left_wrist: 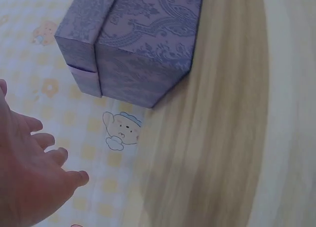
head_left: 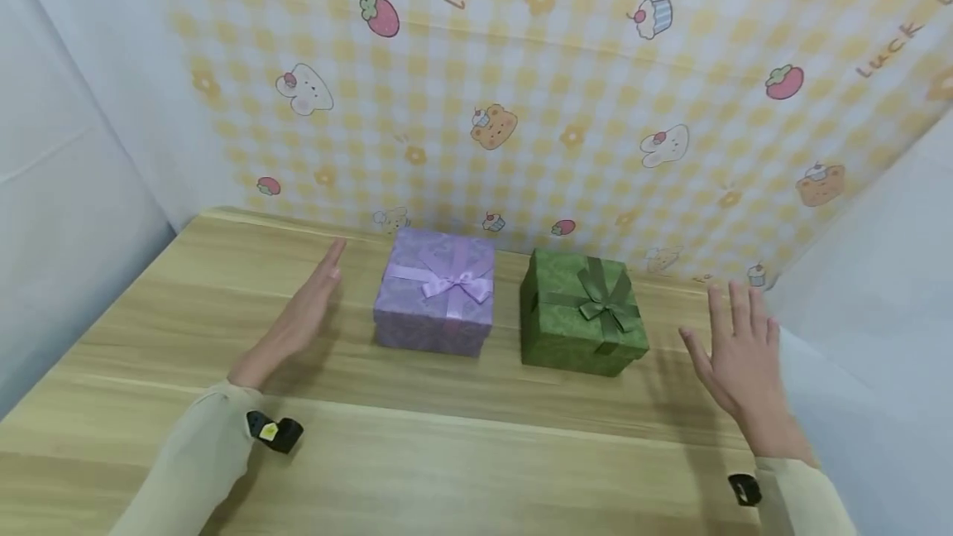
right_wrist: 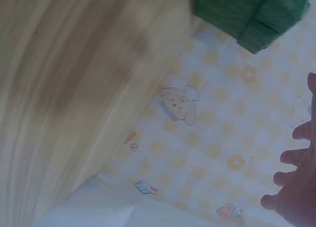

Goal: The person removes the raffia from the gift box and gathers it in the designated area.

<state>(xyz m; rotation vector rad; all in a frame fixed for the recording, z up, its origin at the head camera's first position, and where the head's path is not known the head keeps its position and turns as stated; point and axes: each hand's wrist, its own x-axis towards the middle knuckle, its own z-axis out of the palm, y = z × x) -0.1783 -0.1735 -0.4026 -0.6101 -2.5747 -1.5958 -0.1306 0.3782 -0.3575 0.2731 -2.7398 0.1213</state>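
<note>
A purple gift box [head_left: 435, 292] with a lilac ribbon bow stands on the wooden table, its lid on. To its right is a green gift box [head_left: 581, 313] with a dark green bow, also lidded. My left hand [head_left: 301, 313] is held edge-on to the left of the purple box, fingers straight and apart from it. My right hand [head_left: 744, 362], fingers spread, is to the right of the green box with a gap between them. Neither hand holds anything. In the left wrist view the patterned side of the purple box [left_wrist: 143, 49] shows close up.
The wooden table [head_left: 417, 461] backs onto a yellow checked cloth [head_left: 447, 64] printed with cartoon animals, strawberries and cupcakes. White sheets [head_left: 74, 106] hang at the left and right sides. Each wrist carries a small black camera [head_left: 275, 432] strapped at the sleeve.
</note>
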